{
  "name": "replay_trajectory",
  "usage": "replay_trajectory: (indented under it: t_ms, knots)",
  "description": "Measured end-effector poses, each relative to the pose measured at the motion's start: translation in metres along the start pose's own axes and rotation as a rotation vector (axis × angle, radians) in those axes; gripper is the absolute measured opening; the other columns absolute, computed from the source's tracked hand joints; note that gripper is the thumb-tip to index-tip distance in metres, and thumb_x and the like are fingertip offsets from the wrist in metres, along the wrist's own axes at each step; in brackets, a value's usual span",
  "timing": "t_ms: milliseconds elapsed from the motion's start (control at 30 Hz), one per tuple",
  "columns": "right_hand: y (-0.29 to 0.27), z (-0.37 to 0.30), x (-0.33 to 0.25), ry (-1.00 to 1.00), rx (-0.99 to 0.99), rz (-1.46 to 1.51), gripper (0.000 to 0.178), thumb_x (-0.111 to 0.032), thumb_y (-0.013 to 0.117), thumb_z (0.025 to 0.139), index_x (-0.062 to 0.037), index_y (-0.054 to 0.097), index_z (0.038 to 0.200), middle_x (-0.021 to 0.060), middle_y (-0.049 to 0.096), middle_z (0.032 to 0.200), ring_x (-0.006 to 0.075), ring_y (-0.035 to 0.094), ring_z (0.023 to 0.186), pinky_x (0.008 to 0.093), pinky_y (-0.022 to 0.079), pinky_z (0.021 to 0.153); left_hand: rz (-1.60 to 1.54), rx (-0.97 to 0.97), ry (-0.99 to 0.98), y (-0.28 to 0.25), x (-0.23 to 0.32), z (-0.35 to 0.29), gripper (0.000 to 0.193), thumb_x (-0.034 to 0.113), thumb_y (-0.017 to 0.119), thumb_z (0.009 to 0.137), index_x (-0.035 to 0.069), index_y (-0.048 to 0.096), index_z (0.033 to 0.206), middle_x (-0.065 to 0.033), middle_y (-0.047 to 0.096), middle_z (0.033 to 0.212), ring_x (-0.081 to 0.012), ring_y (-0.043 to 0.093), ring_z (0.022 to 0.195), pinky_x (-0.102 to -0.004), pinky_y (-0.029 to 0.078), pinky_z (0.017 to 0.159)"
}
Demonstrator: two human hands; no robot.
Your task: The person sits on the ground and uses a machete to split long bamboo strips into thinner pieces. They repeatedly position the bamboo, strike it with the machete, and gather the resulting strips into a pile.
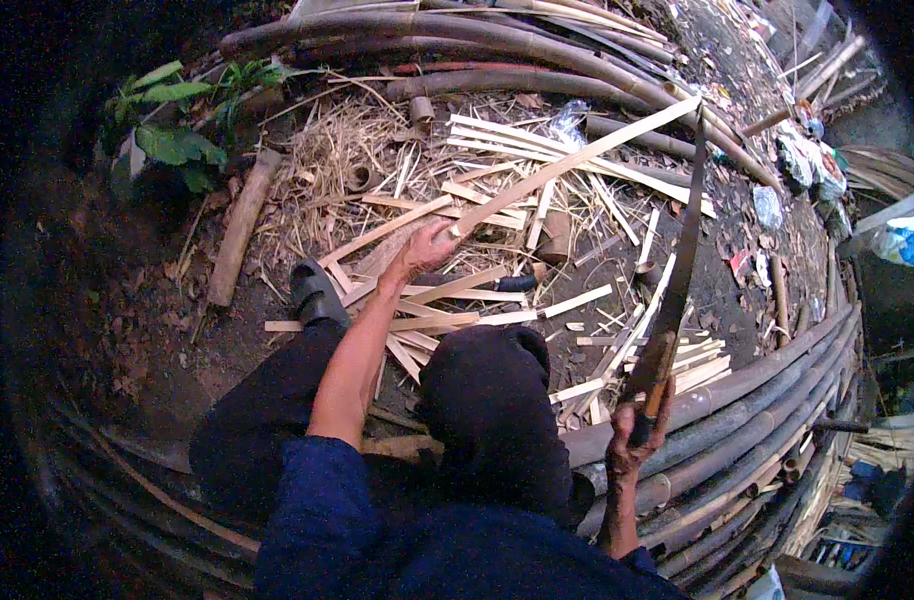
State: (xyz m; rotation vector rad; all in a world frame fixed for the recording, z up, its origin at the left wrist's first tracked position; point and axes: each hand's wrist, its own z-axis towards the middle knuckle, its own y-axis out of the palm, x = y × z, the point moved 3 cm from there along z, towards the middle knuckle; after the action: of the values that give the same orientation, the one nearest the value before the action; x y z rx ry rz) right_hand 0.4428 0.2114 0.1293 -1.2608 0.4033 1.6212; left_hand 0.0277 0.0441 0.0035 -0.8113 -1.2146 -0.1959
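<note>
My left hand [427,250] is closed around the near end of a long pale bamboo strip [577,160], which slants up to the far right. In my right hand [637,437] is the handle of a long, narrow machete [682,240] with a dark blade, held upright at the right. The blade's tip meets or overlaps the strip's far end; I cannot tell whether they touch. Below my left hand, several cut strips [447,295] lie crisscrossed on the ground. Another pile of short pale strips [697,368] lies beside the machete handle.
Dark bamboo poles [717,405] are stacked at the near right, and more long poles [477,40] lie across the far side. Shavings [327,150] cover the ground near a green plant [177,140]. A short log [245,228] lies left of my sandalled foot [319,292]. Plastic litter [802,160] lies far right.
</note>
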Motion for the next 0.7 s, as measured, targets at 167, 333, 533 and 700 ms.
replay_trajectory:
  t_ms: [167,333,533,700]
  knots:
    - [0.075,0.024,-0.049,0.002,-0.19,-0.075,0.059,-0.022,0.056,0.083,0.0076,0.043,0.132,0.0201,0.043,0.138,0.0247,0.049,0.118,0.0341,0.04,0.095,-0.065,-0.071,-0.029,-0.02,-0.037,-0.001,0.045,0.033,0.07,0.079,0.002,0.061,0.109,-0.012,0.065,0.099,-0.0224,0.061,0.09,-0.0338,0.047,0.08]
    - [0.131,0.039,-0.038,-0.155,-0.451,-0.16,0.063,-0.014,0.065,0.075,-0.0084,0.045,0.135,0.0121,0.066,0.08,0.0204,0.063,0.06,0.0325,0.051,0.059,-0.149,-0.144,-0.147,-0.005,-0.022,0.005,0.053,0.035,0.07,0.08,-0.002,0.058,0.116,-0.0154,0.06,0.118,-0.0253,0.054,0.113,-0.0335,0.039,0.098]
    - [0.16,0.023,-0.016,-0.083,-0.63,-0.163,0.068,-0.013,0.068,0.072,-0.0169,0.046,0.137,0.0122,0.066,0.077,0.0262,0.066,0.064,0.0361,0.052,0.059,-0.054,-0.032,-0.049,-0.006,-0.038,0.004,0.03,0.028,0.059,0.086,0.003,0.06,0.104,-0.013,0.062,0.08,-0.0203,0.055,0.07,-0.0339,0.046,0.066]
    - [0.171,0.015,0.0,-0.17,-0.665,-0.115,0.07,-0.016,0.07,0.074,-0.02,0.042,0.139,0.0148,0.062,0.115,0.0316,0.066,0.091,0.0369,0.054,0.071,0.104,0.082,-0.113,-0.001,-0.05,0.01,0.029,0.027,0.049,0.087,0.002,0.061,0.095,-0.0225,0.062,0.082,-0.0365,0.06,0.074,-0.0428,0.046,0.067]
